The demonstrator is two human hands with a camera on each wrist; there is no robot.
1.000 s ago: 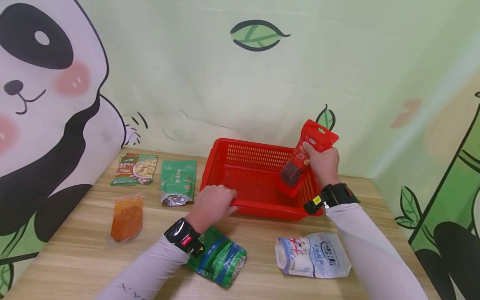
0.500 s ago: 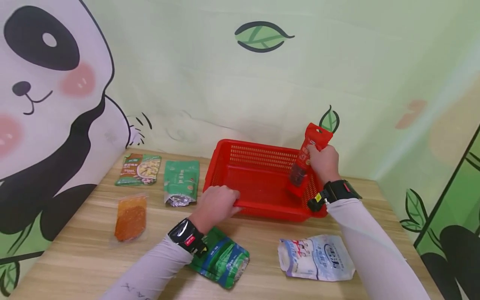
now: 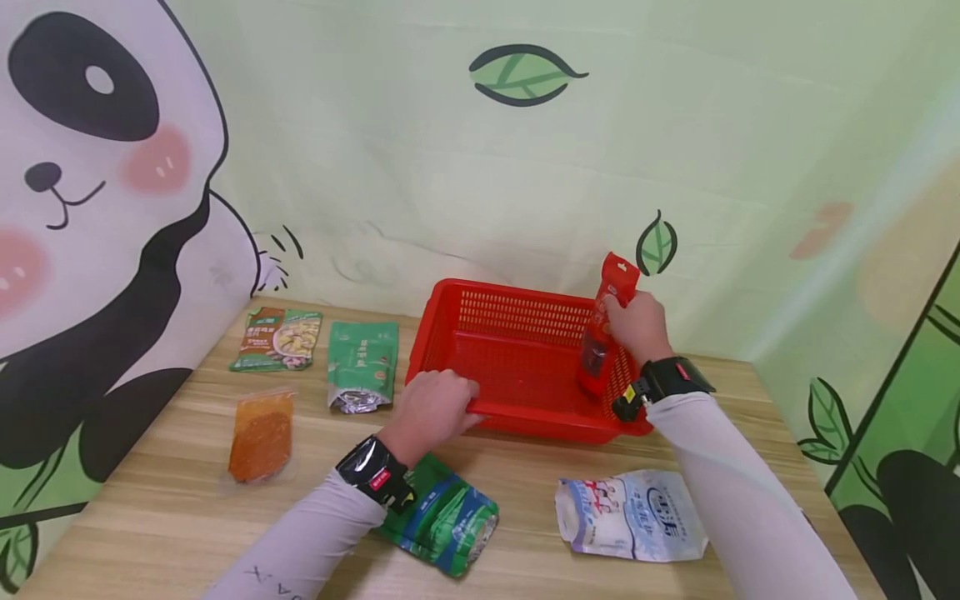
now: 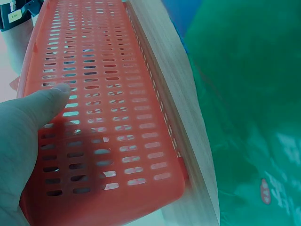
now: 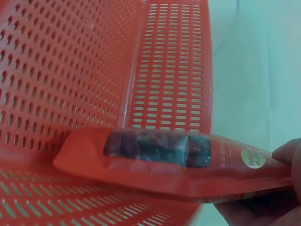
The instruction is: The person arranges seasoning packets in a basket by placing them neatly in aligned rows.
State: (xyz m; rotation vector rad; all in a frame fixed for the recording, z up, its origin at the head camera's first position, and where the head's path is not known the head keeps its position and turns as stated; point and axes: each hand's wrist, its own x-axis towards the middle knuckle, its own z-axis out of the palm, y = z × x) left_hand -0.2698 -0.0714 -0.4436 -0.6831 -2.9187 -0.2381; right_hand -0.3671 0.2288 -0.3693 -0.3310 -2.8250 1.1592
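A red plastic basket (image 3: 517, 367) with slotted walls stands at the back of the table. My left hand (image 3: 433, 408) grips its near rim toward the left; in the left wrist view the thumb (image 4: 49, 101) lies against the slotted outer wall. With my right hand (image 3: 641, 325) I hold a red food pouch (image 3: 597, 346) by its upper part, at the basket's right end. The pouch stands nearly upright, its lower end down inside the basket. A dark window (image 5: 157, 148) in the pouch shows in the right wrist view.
Left of the basket lie a teal pouch (image 3: 363, 358), a green-brown food packet (image 3: 277, 339) and a clear bag of orange-red contents (image 3: 261, 437). In front are a green-blue pouch (image 3: 442, 521), partly under my left wrist, and a white-blue bag (image 3: 633, 515). A printed wall cloth (image 3: 420, 167) hangs behind.
My right hand has turned the red pouch more upright and lowered it a little against the basket's right end. The left hand keeps its grip on the rim.
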